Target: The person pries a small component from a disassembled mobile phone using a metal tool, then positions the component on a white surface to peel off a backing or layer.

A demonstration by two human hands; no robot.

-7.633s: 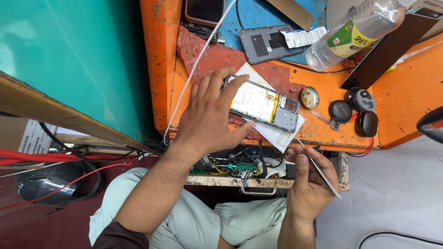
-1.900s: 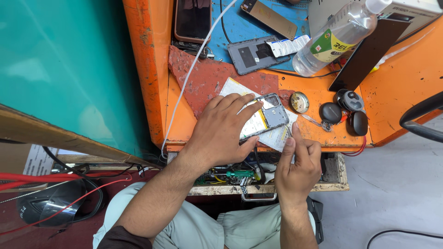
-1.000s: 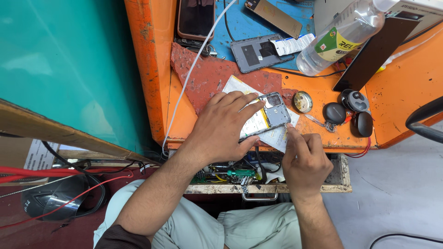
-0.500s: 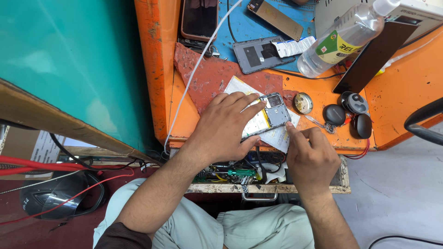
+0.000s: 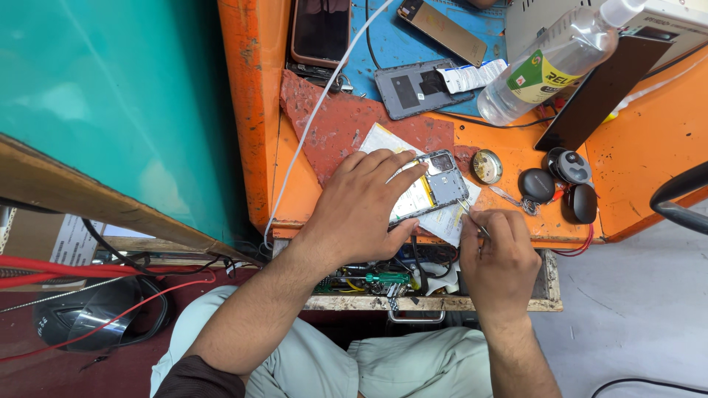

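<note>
while left hand (image 5: pixel 361 210) pins opened phone (image 5: pixel 431 186), right hand (image 5: pixel 498 254) works near bench edge (image 5: pixel 413 234).

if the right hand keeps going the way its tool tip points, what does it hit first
Most likely the opened phone: the right hand aims its thin tool up-left at the phone's lower right corner, which the left hand holds down. Contact is unclear.

Worn orange workbench (image 5: pixel 627 158) — opened phone (image 5: pixel 431 186) on paper (image 5: pixel 383 140), plastic bottle (image 5: pixel 546 70), grey back cover (image 5: pixel 409 90), black earbuds (image 5: pixel 564 184).

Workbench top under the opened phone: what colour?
Orange workbench top, with a worn reddish patch beside the phone; head view.
</note>
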